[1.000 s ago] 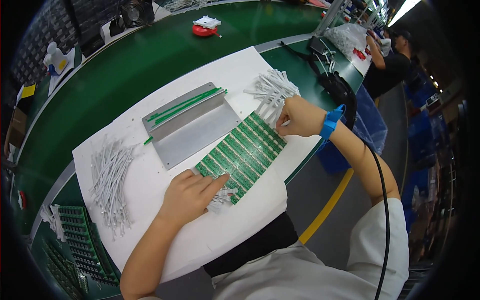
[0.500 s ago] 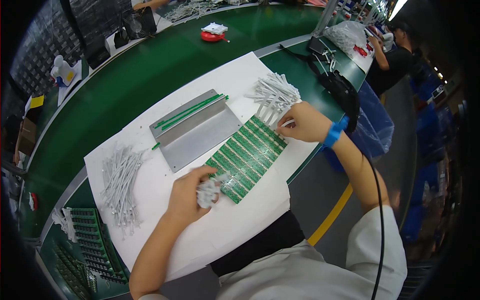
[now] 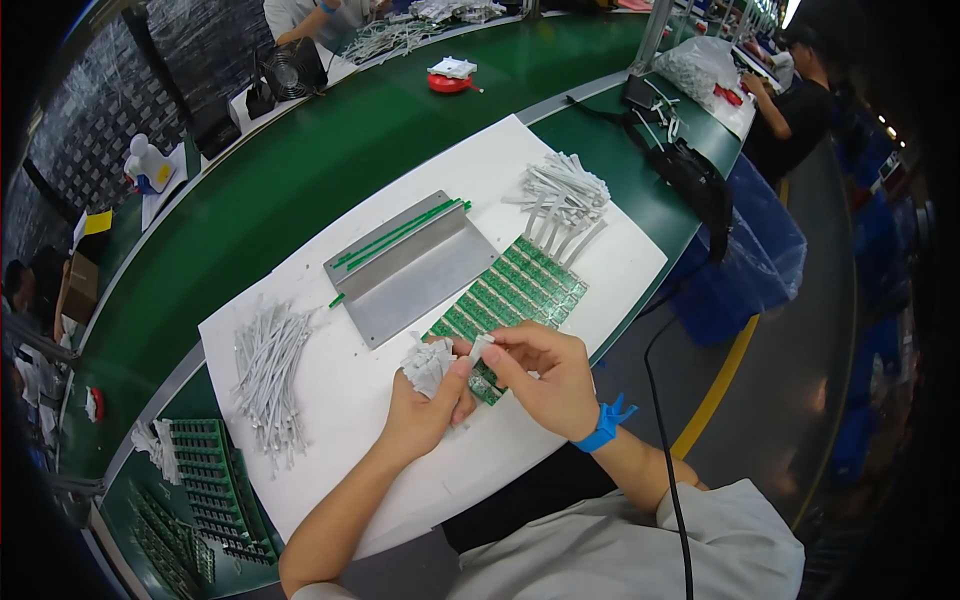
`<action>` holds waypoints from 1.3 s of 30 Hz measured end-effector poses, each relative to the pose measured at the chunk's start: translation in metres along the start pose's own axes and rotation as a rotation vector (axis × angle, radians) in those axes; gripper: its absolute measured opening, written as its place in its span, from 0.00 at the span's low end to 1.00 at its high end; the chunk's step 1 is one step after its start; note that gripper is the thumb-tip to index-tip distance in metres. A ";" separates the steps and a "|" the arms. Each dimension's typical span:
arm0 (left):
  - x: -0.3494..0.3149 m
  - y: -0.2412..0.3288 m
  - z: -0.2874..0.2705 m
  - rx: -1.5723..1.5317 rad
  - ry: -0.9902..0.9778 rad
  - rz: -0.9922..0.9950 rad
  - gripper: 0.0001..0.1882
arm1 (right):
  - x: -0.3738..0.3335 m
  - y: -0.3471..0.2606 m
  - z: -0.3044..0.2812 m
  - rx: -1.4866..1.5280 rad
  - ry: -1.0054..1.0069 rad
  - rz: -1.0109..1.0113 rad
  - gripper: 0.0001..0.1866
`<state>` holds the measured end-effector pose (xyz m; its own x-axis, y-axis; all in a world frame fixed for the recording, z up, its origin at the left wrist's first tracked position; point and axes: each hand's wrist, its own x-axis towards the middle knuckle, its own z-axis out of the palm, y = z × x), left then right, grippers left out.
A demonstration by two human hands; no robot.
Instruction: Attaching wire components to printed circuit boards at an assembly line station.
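My left hand (image 3: 418, 418) is closed around a bunch of short white cables (image 3: 427, 364), just over the near left end of a green circuit board panel (image 3: 525, 285). Close beside it, my right hand (image 3: 556, 384) pinches a small white piece (image 3: 480, 347), apparently the end of a cable from the bunch. Both hands hide the panel's near end. Several white flat cables (image 3: 562, 240) stick out from the panel's far edge, towards a pile of similar white cables (image 3: 565, 188).
A grey metal angle plate (image 3: 420, 282) with thin green strips (image 3: 400, 235) lies behind the panel on white sheeting (image 3: 370, 440). More white cables (image 3: 270, 370) are heaped at left. Stacked green boards (image 3: 210, 485) stand lower left; a black bag (image 3: 690, 180) lies at right.
My right hand has left the panel's far edge, where it was at a flat cable, and come down to my left hand. The flat cables stay at that edge. The whole view has shifted slightly.
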<state>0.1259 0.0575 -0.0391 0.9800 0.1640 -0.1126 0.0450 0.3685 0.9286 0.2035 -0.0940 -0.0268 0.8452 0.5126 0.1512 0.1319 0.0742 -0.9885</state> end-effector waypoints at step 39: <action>0.010 -0.002 -0.040 1.322 -0.196 0.738 0.25 | 0.065 -0.007 -0.146 -0.680 -0.189 -0.019 0.07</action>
<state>0.1281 0.0947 -0.0565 0.8649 -0.2200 0.4511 -0.4188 -0.8117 0.4071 0.3332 -0.1861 -0.0092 0.7430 0.6611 0.1042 0.4923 -0.4344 -0.7542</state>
